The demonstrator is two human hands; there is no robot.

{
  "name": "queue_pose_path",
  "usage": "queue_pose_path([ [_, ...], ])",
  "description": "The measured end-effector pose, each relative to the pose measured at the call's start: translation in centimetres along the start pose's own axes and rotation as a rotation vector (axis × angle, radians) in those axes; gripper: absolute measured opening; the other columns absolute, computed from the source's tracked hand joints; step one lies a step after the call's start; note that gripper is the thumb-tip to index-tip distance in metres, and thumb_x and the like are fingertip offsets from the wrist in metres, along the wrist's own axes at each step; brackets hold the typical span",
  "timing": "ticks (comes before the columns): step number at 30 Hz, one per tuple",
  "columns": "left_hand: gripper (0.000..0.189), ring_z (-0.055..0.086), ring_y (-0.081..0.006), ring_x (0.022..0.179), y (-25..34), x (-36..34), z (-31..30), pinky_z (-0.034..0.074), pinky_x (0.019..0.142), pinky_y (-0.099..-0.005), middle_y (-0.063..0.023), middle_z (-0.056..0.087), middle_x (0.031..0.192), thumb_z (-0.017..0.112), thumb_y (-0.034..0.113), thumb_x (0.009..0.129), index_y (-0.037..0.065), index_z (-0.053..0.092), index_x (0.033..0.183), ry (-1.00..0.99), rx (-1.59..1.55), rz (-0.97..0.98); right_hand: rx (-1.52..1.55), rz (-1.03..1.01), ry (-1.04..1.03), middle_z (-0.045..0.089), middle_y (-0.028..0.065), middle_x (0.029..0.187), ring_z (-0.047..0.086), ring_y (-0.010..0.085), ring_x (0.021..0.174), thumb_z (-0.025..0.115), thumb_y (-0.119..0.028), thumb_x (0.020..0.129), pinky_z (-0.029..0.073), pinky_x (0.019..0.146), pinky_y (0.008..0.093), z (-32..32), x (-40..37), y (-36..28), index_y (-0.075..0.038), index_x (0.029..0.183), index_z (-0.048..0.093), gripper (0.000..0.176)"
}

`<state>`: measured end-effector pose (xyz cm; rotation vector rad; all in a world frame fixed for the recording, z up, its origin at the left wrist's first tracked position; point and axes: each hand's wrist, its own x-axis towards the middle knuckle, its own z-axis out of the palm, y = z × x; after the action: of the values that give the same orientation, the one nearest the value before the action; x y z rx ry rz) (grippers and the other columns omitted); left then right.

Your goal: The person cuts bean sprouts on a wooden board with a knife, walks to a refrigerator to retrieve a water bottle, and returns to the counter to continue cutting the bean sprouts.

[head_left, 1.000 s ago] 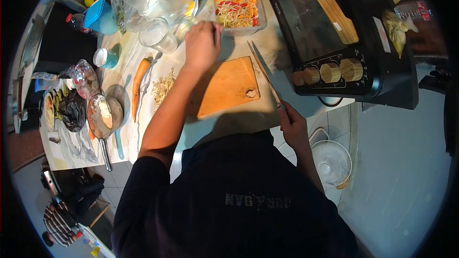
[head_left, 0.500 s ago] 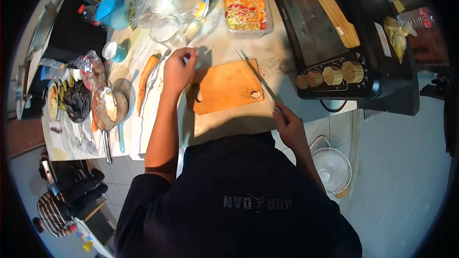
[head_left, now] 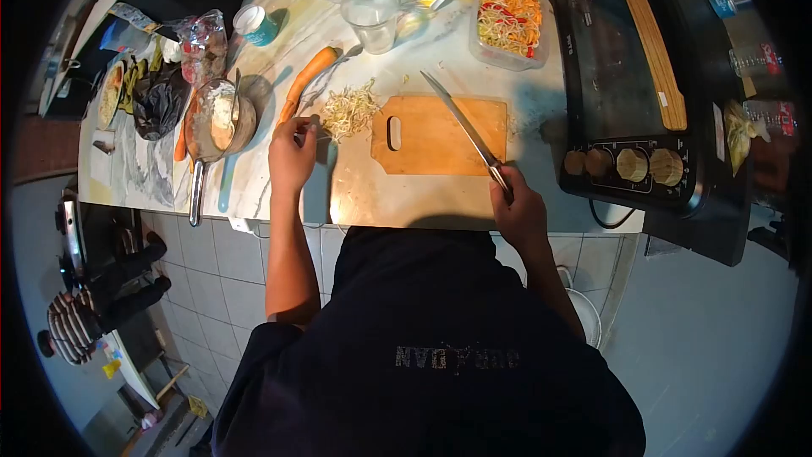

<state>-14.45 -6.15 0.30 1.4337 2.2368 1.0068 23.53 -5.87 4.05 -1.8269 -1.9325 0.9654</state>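
My right hand [head_left: 519, 209] is wrapped round the handle of a long knife [head_left: 461, 117], whose blade lies over the right part of a wooden cutting board [head_left: 440, 131]. My left hand [head_left: 293, 155] is beside the lower end of a carrot [head_left: 310, 78], its fingers curled together; whether anything is between them is too small to tell. Between the carrot and the board lies a pile of bean sprouts [head_left: 350, 110]. Behind the board, a clear container [head_left: 509, 52] holds shredded carrot, sprouts and red pieces.
A clear cup [head_left: 372, 17] and a white-and-teal tub [head_left: 255, 25] stand at the back. To the left are a pan [head_left: 198, 156] with a metal handle and a black bag [head_left: 159, 101]. A black oven [head_left: 630, 148] stands right. Another person [head_left: 72, 322] is at far left.
The view has shifted left, and the sprout pile beside the board, hidden before, now shows. My left hand has moved away from the board to the carrot's lower end. The knife stays in my right hand.
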Motion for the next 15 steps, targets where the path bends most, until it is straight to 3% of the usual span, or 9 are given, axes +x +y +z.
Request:
queue_pose_path([
  [2, 0.02, 0.065, -0.0246, 0.072, 0.6, -0.3, 0.3, 0.052, 0.069, -0.0343, -0.0162, 0.068, 0.086, 0.069, 0.014, 0.087, -0.001, 0.069, 0.101, -0.01, -0.029, -0.027, -0.067, -0.047, 0.035, 0.069, 0.0183, 0.081, 0.069, 0.0365, 0.077, 0.062, -0.024, 0.092, 0.053, 0.071, 0.0447, 0.6, 0.7, 0.2, -0.004, 0.114, 0.061, 0.03],
  [4, 0.02, 0.064, -0.022, 0.068, 1.0, -0.4, 0.6, 0.052, 0.067, -0.0342, -0.0149, 0.069, 0.085, 0.07, 0.015, 0.087, -0.001, 0.071, 0.1, -0.038, -0.074, -0.056, -0.15, -0.174, 0.089, 0.065, 0.0164, 0.093, 0.067, 0.0353, 0.083, 0.068, -0.022, 0.088, 0.053, 0.072, 0.0451, 1.2, 1.3, 0.3, -0.005, 0.108, 0.061, 0.027],
  [7, 0.02, 0.062, -0.0211, 0.066, 2.8, -0.4, 0.4, 0.05, 0.065, -0.0341, -0.0132, 0.069, 0.085, 0.069, 0.016, 0.087, 0.0, 0.071, 0.1, -0.06, -0.023, -0.004, -0.248, -0.29, 0.237, 0.057, 0.0137, 0.104, 0.063, 0.0327, 0.092, 0.073, -0.021, 0.084, 0.053, 0.075, 0.0431, 2.2, 1.7, 0.1, -0.006, 0.111, 0.061, 0.033],
  [8, 0.021, 0.056, -0.0137, 0.063, 3.0, -0.4, 0.8, 0.047, 0.062, -0.0295, -0.009, 0.068, 0.084, 0.07, 0.018, 0.089, 0.0, 0.07, 0.101, -0.06, -0.052, 0.03, -0.244, -0.279, 0.249, 0.057, 0.0137, 0.104, 0.063, 0.0327, 0.092, 0.073, -0.021, 0.084, 0.053, 0.075, 0.0431, 2.2, 1.8, 0.1, -0.006, 0.111, 0.061, 0.033],
  [10, 0.021, 0.056, -0.0136, 0.064, 4.3, -0.4, 1.1, 0.047, 0.062, -0.0293, -0.009, 0.068, 0.083, 0.07, 0.018, 0.089, 0.0, 0.07, 0.1, -0.094, -0.076, 0.043, -0.234, -0.274, 0.217, 0.051, 0.012, 0.107, 0.06, 0.0321, 0.097, 0.076, -0.021, 0.082, 0.053, 0.077, 0.0412, 2.1, 1.9, 0.2, -0.007, 0.115, 0.06, 0.04],
  [15, 0.019, 0.054, -0.0145, 0.064, 9.1, -0.2, 2.6, 0.046, 0.061, -0.0294, -0.0094, 0.067, 0.081, 0.07, 0.017, 0.09, 0.0, 0.07, 0.098, -0.206, -0.231, 0.189, -0.155, -0.17, 0.302, 0.054, 0.0124, 0.107, 0.06, 0.0316, 0.097, 0.076, -0.024, 0.082, 0.052, 0.079, 0.0402, 0.7, 0.5, -0.9, -0.009, 0.123, 0.059, 0.047],
])
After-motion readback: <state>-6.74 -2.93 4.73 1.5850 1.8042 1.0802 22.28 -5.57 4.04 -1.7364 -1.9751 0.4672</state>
